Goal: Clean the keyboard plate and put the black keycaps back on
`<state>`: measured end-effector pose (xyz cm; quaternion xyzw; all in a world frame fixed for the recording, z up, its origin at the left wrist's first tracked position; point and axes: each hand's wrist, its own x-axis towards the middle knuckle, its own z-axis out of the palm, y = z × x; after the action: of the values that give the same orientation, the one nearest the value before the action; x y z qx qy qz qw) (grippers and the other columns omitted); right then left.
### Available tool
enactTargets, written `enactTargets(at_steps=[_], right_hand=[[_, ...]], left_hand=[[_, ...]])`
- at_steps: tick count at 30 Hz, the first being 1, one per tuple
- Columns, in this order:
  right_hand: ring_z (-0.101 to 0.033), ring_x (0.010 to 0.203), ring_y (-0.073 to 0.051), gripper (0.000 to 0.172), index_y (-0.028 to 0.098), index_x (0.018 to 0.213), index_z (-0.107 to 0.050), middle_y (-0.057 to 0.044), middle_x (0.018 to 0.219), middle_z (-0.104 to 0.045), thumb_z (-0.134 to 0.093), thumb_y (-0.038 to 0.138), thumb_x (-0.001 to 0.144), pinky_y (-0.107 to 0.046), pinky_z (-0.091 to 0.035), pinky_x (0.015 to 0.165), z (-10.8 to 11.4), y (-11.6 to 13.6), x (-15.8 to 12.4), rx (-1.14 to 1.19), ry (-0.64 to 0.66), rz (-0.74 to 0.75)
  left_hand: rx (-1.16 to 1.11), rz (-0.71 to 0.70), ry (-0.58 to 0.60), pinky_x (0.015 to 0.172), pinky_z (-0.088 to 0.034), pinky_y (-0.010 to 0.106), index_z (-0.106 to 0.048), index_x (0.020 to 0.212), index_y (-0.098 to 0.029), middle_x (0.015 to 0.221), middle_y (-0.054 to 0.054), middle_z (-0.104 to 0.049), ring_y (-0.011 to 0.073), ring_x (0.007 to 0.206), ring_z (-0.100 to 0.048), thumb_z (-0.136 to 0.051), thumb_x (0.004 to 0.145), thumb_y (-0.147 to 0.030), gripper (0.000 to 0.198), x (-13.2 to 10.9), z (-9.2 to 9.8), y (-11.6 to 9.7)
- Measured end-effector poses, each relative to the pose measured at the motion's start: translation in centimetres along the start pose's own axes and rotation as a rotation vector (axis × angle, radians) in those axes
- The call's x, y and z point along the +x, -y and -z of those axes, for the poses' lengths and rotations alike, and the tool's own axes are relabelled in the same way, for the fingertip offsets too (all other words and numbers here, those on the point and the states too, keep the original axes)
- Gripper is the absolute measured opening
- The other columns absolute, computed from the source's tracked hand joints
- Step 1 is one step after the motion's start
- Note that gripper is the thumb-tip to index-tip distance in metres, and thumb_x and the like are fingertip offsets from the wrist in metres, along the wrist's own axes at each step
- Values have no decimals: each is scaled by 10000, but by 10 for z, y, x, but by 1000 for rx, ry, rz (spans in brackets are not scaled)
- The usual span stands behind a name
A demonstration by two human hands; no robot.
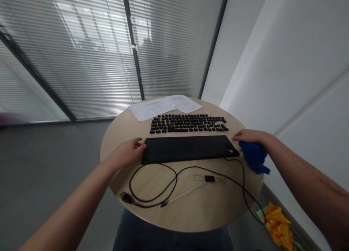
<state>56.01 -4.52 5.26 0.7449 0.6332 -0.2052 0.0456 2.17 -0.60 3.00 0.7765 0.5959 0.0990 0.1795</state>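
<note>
A black keyboard body [188, 148] lies flat on the round wooden table, a smooth face with a small pale label upward. At its left end is my left hand [131, 151], thumb touching or very near the edge, fingers loosely bent and apart. My right hand [249, 135] rests just beyond the far right corner, fingers stretched toward it, with a small gap. Partly beneath that hand sits a crumpled blue cloth [253, 156]. Behind the body, loose black keycaps [188, 123] are laid out in keyboard order. A black cable [196, 167] runs from the body.
The cable loops across the table front to a plug [127, 197] and hangs over the right edge. A wire keycap puller [209, 178] and a thin brush [185, 193] lie near the front. Printed papers [152, 108] are at the back. Something orange [279, 223] is on the floor.
</note>
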Motion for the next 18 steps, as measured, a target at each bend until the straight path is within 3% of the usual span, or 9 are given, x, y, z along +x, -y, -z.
enactTargets(at_steps=[6, 12, 15, 18], right_hand=[[-703, 915, -285, 303, 106, 840, -797, -136, 893, -775, -631, 358, 812, -337, -512, 870, -18, 12, 15, 6, 23, -15], [-708, 921, -293, 329, 126, 805, -788, -122, 866, -771, -640, 419, 831, -335, -532, 853, -32, 6, 12, 107, -41, -66], [-717, 957, -273, 337, 145, 907, -791, -102, 975, -786, -589, 411, 869, -315, -557, 836, -39, -4, 4, 271, -81, -77], [-724, 978, -262, 306, 171, 961, -786, -84, 1040, -789, -600, 387, 849, -319, -580, 851, -44, -13, -5, 580, -179, -108]], left_hand=[[90, -15, 27, 837, -531, 316, -593, 1348, -167, 1087, 89, -782, 258, 995, -736, -545, 814, -286, 549, 5, -3, -10], [-116, 25, -65, 755, -534, 294, -640, 1263, -218, 975, 48, -785, 237, 902, -732, -666, 715, -199, 549, 14, -23, -2], [-337, 36, -137, 719, -543, 299, -651, 1240, -221, 1000, 52, -778, 223, 851, -722, -680, 701, -221, 540, 13, -33, 4], [-482, 35, -254, 681, -546, 293, -656, 1243, -208, 1065, 74, -762, 197, 789, -698, -683, 693, -253, 553, 10, -38, 3]])
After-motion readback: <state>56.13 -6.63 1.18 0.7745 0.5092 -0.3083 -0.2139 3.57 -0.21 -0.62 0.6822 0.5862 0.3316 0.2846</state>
